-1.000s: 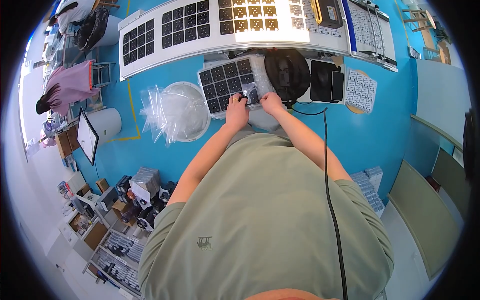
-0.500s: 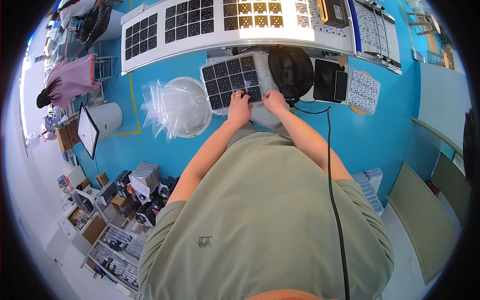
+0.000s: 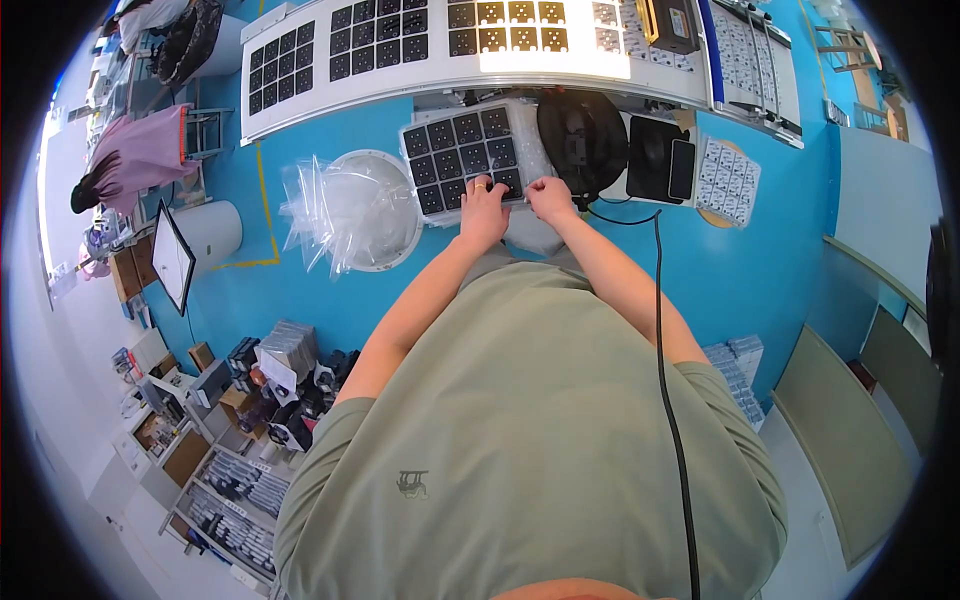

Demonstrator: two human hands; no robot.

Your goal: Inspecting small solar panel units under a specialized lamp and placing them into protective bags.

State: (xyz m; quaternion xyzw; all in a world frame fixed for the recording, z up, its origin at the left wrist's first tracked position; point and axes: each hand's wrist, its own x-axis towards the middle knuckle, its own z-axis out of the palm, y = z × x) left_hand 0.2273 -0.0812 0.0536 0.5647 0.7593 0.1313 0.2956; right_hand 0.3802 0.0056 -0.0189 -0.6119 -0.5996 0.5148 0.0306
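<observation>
In front of me lies a white-edged sheet of black squares [image 3: 467, 150], each marked with small pale dots, with clear plastic showing around its edges. My left hand [image 3: 484, 210] rests on its near edge, fingers stretched forward over the bottom row of squares. At the near right corner is my right hand [image 3: 550, 202], its thumb and fingertips pinched together. Whatever sits between those fingertips is too small to make out. Bubble wrap [image 3: 530, 150] lies along the sheet's right side, partly under it.
A round white stool or bin top [image 3: 405, 240] holds crumpled clear plastic bags [image 3: 345, 215] at left. A black bag [image 3: 580, 145], a phone [image 3: 682, 170] and a patterned sheet [image 3: 728, 183] lie at right. Beyond runs a long conveyor [image 3: 300, 125] carrying similar black-square sheets. A black cable [image 3: 665, 400] hangs down my front.
My left hand's fingers have straightened and spread slightly on the sheet. The right hand stays pinched near the corner, barely shifted. The sheet lies in nearly the same place.
</observation>
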